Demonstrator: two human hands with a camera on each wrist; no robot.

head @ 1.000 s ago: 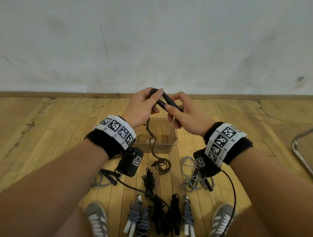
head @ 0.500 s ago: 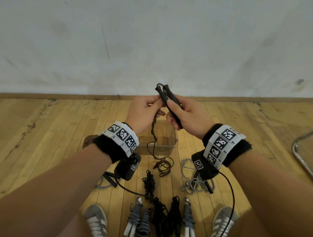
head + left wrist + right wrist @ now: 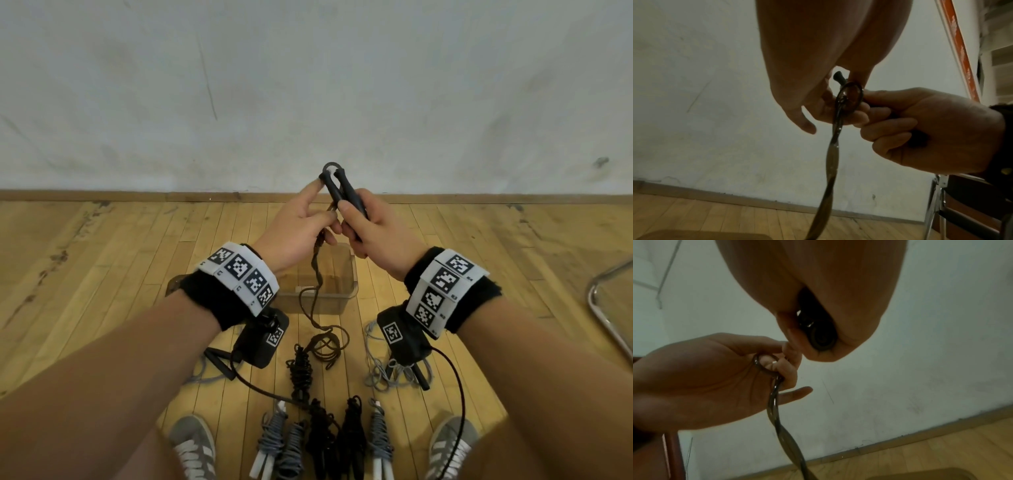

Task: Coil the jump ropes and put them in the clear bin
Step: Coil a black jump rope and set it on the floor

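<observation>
My right hand (image 3: 376, 233) grips both handles (image 3: 349, 197) of a black jump rope, held side by side and pointing up, over the clear bin (image 3: 342, 303) on the floor. My left hand (image 3: 298, 226) pinches the rope's cord just below the handles, with its index finger stretched up to the handle tops. In the left wrist view the cord forms a small loop (image 3: 850, 95) between the two hands. From there the twisted doubled cord (image 3: 317, 274) hangs in front of the bin to a loose pile (image 3: 329, 342) on the floor. The right wrist view shows the handle ends (image 3: 821, 335) inside my fist.
Several wound-up ropes (image 3: 325, 438) lie between my shoes. A loose grey rope (image 3: 380, 373) lies at the right and another with black handles (image 3: 217, 363) at the left. A metal chair leg (image 3: 609, 318) stands at far right. The wall runs just behind the bin.
Both hands rose and the handles swung from slanted to nearly upright. My left hand shifted from the handle tips to pinching the cord below them, and more cord lifted off the floor.
</observation>
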